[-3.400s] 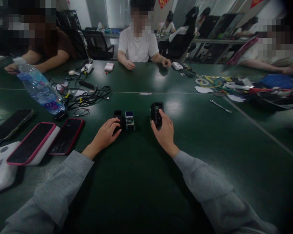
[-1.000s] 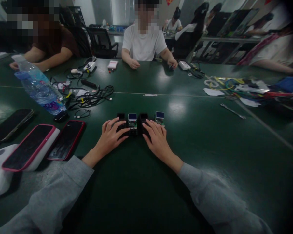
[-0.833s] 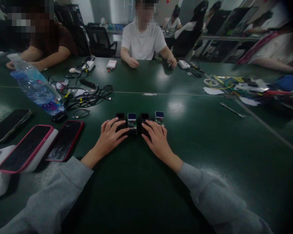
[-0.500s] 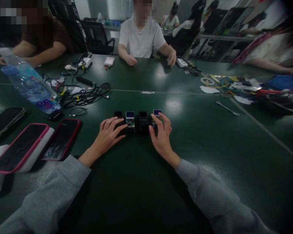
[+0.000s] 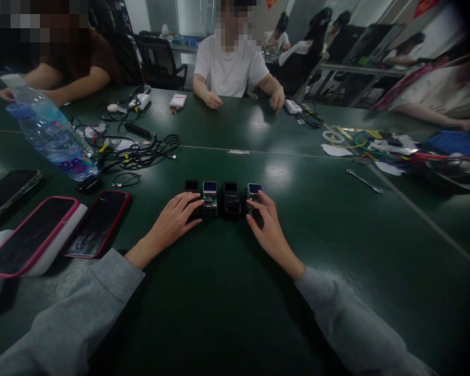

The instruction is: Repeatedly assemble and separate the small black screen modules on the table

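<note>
Several small devices with screens stand in a row in front of me. My left hand [image 5: 178,211] is closed over the leftmost black-cased device [image 5: 191,185], its fingertips reaching the bare circuit board with a screen [image 5: 210,197] beside it. A second black-cased device [image 5: 231,198] stands untouched between the hands. At the right end, my right hand [image 5: 267,216] curls its fingers and thumb round another circuit board with a screen [image 5: 254,189], whose lower part is mostly covered.
Phones [image 5: 100,224] and two plastic bottles [image 5: 58,136] lie or stand at the left, near tangled black cables [image 5: 149,151]. A wrench [image 5: 364,180] and a heap of wires [image 5: 391,143] are at the right. A person in a white shirt [image 5: 229,65] sits opposite.
My right hand has shifted slightly right and toward me, uncovering more of the black-cased device beside it. My left hand has stayed almost in place. The view has tilted slightly.
</note>
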`<state>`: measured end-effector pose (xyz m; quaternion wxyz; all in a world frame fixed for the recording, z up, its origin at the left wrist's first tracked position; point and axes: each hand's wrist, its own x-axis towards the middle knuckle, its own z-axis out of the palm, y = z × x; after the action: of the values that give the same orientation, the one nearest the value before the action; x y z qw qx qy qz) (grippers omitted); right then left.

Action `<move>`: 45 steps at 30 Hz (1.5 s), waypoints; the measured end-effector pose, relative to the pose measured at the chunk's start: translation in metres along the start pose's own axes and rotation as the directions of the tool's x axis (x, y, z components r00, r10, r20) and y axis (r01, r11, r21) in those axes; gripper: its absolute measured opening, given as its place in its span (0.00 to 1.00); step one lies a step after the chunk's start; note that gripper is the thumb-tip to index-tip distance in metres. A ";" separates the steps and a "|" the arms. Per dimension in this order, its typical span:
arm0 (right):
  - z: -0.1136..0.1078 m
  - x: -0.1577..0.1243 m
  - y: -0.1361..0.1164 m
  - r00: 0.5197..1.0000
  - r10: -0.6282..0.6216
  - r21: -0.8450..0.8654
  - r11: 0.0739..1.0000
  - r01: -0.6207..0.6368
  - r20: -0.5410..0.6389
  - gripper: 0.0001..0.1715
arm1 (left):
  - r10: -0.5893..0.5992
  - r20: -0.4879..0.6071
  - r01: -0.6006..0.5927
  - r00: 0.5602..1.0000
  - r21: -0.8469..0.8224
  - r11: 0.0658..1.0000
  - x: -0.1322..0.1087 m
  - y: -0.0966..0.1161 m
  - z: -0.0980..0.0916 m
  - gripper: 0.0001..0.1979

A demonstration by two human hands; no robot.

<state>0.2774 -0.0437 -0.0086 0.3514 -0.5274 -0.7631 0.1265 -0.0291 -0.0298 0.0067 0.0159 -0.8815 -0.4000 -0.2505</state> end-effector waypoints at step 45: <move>0.000 -0.004 0.001 0.997 0.060 0.008 0.998 -0.060 0.050 0.34 | -0.020 -0.088 0.031 0.996 0.126 0.992 -0.003 0.002 0.003 0.28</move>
<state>0.2787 -0.0463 -0.0111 0.3308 -0.5452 -0.7548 0.1538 -0.0283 -0.0327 0.0034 0.0860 -0.8617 -0.4255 -0.2626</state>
